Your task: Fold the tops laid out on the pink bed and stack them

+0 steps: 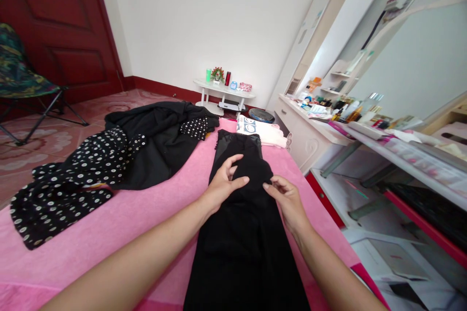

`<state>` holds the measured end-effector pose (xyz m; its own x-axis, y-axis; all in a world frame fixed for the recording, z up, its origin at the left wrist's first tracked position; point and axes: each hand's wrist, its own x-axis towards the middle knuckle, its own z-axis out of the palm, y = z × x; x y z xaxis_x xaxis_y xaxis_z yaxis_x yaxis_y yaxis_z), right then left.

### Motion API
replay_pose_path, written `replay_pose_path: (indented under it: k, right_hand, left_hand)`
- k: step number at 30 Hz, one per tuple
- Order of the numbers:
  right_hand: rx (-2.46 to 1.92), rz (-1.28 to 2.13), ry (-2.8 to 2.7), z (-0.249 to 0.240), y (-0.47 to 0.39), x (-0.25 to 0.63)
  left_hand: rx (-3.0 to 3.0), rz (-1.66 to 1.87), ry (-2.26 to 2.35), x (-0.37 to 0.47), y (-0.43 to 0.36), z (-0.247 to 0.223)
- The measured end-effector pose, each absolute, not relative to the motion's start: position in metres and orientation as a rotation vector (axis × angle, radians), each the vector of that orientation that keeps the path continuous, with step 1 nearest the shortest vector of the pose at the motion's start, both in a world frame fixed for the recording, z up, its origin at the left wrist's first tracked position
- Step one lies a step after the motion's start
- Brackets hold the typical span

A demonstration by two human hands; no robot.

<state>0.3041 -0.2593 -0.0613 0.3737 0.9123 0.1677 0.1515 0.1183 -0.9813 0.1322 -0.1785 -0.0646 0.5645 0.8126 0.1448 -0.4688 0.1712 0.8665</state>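
A long black garment [248,233] lies lengthwise on the pink bedspread [146,223], with a sheer, gathered part at its far end. My left hand [226,181] rests over its upper left part, thumb and fingers apart, holding nothing. At the garment's right edge, my right hand [286,194] has its thumb and fingertips closed on the black cloth. The cloth is bunched and raised between the two hands.
Black clothes [156,146] and a polka-dot garment [91,165] lie at the left. Folded light clothes [264,132] are at the far end. A cluttered dressing table [321,124] stands right; a folding chair [25,77] stands left.
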Motion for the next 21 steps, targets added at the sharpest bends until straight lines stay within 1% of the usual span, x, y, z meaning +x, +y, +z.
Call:
replay_pose_path:
  k: [2, 5, 8, 10, 12, 14, 16, 18, 21]
  right_hand:
    - [-1.287, 0.661, -1.073, -0.052, -0.266, 0.305]
    - [-1.254, 0.706, -1.153, -0.041, -0.275, 0.302]
    - [-1.328, 0.730, -1.357, -0.042, -0.281, 0.296]
    - [-1.446, 0.629, -1.495, -0.046, -0.282, 0.296]
    - [-1.555, 0.448, -1.541, -0.048, -0.282, 0.301]
    - [-1.581, 0.272, -1.511, -0.046, -0.281, 0.309]
    - [-1.548, 0.190, -1.493, -0.039, -0.283, 0.316]
    - [-1.503, 0.315, -1.552, -0.031, -0.288, 0.316]
    - [-1.382, 0.827, -1.510, -0.024, -0.302, 0.304]
  left_hand:
    - [1.061, 0.950, 0.316, 0.130, -0.179, -0.056]
    - [1.055, 0.949, 0.247, 0.128, -0.181, -0.046]
    - [1.044, 0.967, 0.249, 0.129, -0.185, -0.042]
    - [1.059, 0.980, 0.258, 0.128, -0.186, -0.040]
    - [1.109, 0.994, 0.265, 0.126, -0.184, -0.038]
    - [1.197, 1.001, 0.267, 0.122, -0.181, -0.033]
    - [1.306, 0.991, 0.254, 0.117, -0.179, -0.026]
    - [1.397, 0.960, 0.247, 0.113, -0.182, -0.018]
    - [1.447, 0.852, 0.286, 0.109, -0.197, -0.011]
